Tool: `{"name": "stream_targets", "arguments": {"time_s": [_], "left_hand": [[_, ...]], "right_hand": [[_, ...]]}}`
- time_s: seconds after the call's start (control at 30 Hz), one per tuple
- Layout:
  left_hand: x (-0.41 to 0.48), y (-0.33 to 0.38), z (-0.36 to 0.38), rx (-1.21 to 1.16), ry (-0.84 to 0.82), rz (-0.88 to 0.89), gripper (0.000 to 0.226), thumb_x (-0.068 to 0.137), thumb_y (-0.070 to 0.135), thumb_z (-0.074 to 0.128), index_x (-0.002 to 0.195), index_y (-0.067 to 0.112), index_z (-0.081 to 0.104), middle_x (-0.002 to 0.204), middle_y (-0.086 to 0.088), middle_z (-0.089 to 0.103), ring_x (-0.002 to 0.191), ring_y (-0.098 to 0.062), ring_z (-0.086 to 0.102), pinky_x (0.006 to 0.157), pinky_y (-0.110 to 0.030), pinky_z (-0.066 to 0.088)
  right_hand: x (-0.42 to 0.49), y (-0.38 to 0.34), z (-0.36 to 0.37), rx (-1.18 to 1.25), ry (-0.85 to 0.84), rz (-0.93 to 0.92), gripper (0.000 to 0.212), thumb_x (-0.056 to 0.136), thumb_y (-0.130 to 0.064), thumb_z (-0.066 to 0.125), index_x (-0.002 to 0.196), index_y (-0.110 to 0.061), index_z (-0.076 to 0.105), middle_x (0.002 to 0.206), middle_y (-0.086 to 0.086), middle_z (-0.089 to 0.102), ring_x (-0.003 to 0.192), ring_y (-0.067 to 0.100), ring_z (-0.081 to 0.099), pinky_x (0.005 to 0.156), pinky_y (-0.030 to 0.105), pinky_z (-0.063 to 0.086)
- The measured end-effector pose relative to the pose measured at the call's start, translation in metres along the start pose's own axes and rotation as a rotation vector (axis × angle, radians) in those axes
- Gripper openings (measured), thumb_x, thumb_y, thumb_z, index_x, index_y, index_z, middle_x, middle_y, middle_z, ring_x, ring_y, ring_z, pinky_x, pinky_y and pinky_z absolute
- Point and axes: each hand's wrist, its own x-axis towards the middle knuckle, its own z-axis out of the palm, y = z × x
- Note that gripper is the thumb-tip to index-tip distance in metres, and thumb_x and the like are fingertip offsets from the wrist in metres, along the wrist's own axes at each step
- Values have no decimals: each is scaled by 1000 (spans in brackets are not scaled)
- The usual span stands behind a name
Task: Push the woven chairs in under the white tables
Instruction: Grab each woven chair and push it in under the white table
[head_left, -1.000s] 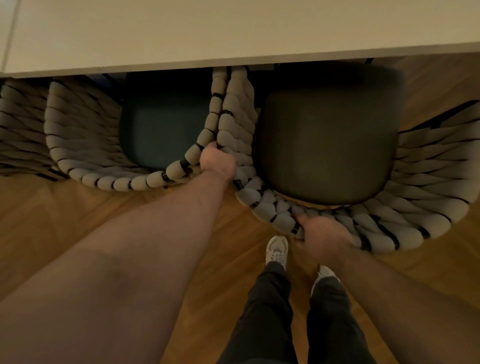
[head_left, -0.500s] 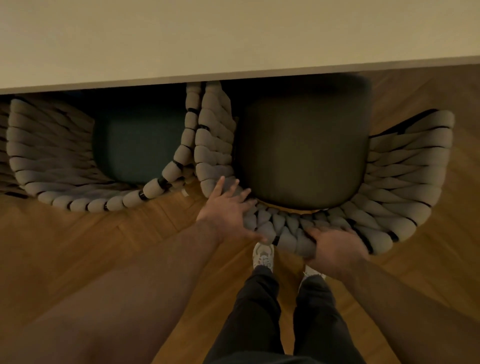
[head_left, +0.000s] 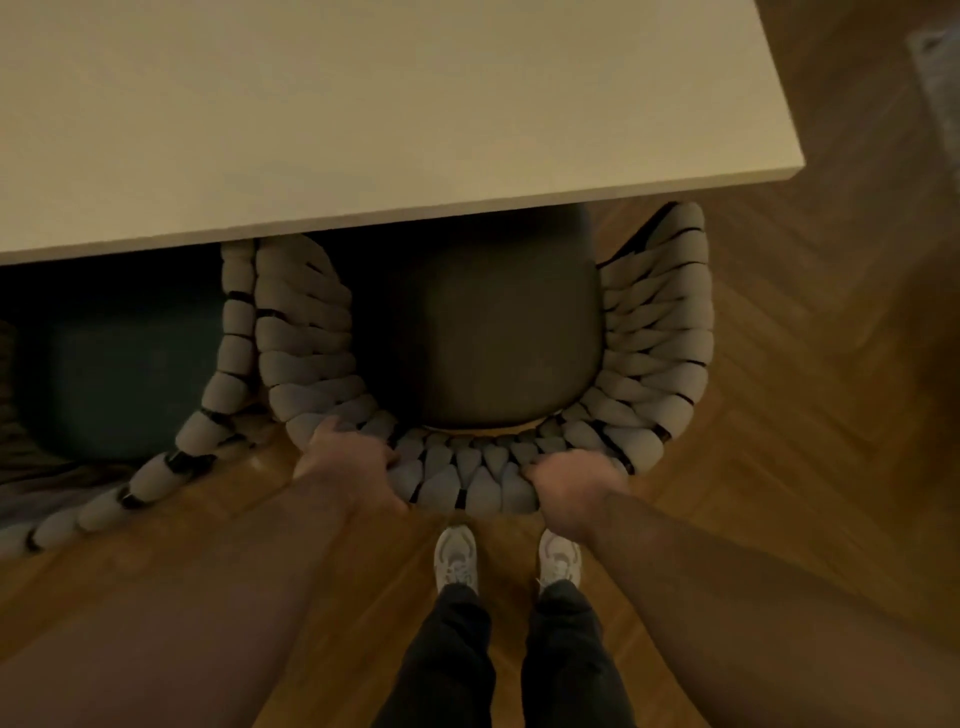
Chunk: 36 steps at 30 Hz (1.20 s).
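A woven chair (head_left: 660, 338) with thick grey braided back and a dark round seat stands straight ahead of me, its front part under the white table (head_left: 395, 114). My left hand (head_left: 347, 467) grips the left side of its curved backrest. My right hand (head_left: 571, 488) grips the same backrest a little to the right. A second woven chair (head_left: 228, 364) with a dark green seat sits to the left, pushed further under the table, its rim touching the first chair's side.
The floor (head_left: 831, 415) is herringbone wood, open to the right past the table's corner. My legs in dark trousers and white shoes (head_left: 456, 558) stand just behind the chair. A pale rug edge (head_left: 935, 78) shows at the far right.
My left hand let go of the left chair's rim and moved right onto the right chair's backrest. The right chair has straightened and gone further under the table.
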Motion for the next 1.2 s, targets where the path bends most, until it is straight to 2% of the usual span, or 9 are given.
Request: {"name": "stream_targets", "arguments": {"time_s": [0.1,0.4,0.5,0.67,0.8,0.9,1.0,1.1,1.2], "left_hand": [[12,-3,-10,-24,2,-12,96,66,88,49,152,46,49,153,13,55,145,-16,43,128,-50,1],[19,-4,-14,-54,-28,-70,105,51,89,47,148,50,52,145,16,60,142,-13,47,127,-51,-5],[19,-2,-16,-43,-30,-88,103,53,88,50,149,52,50,146,16,60,144,-14,44,127,-50,-4],[16,0,-18,-60,-47,-129,97,59,85,61,149,51,50,147,11,60,148,-16,41,129,-53,-6],[5,9,-21,-34,-31,-175,88,68,80,67,148,45,54,144,9,63,146,-18,44,128,-56,-8],[-10,25,-16,-32,61,-246,65,83,67,67,141,37,61,131,6,68,136,-20,54,129,-56,1],[-30,45,-10,-85,156,-293,52,96,51,62,141,24,61,138,-3,64,136,-27,51,127,-53,20],[-50,64,-14,-162,151,-250,45,100,42,58,141,22,59,144,-7,59,139,-30,47,120,-49,32],[-76,85,-37,-241,160,-186,38,101,40,57,137,29,61,135,0,63,128,-22,56,101,-42,42]], "right_hand": [[8,10,-12,-21,4,1,37,103,-15,45,135,-25,62,129,4,66,114,29,64,86,39,49],[18,17,-11,-26,42,-51,34,102,-16,44,126,-26,65,121,2,68,107,26,66,86,41,55],[16,16,-9,-15,78,-40,32,103,-15,44,124,-26,66,119,1,68,107,25,66,87,41,55],[16,12,0,-16,140,19,36,102,-17,42,125,-28,68,122,-1,69,108,24,67,80,39,50],[14,6,8,-12,219,58,36,102,-18,43,126,-33,65,121,-5,70,111,21,64,93,42,39],[2,8,9,13,229,74,42,102,-20,45,140,-32,56,135,-3,65,125,23,58,111,47,36],[-25,13,3,62,206,47,51,101,-19,52,150,-31,46,149,-1,55,138,25,48,120,48,29],[-55,24,-5,204,174,80,50,99,-21,56,148,-31,51,139,1,61,125,25,58,103,41,49],[-86,42,-16,336,191,141,49,99,-24,58,147,-33,53,130,1,66,115,23,64,87,34,54]]}}
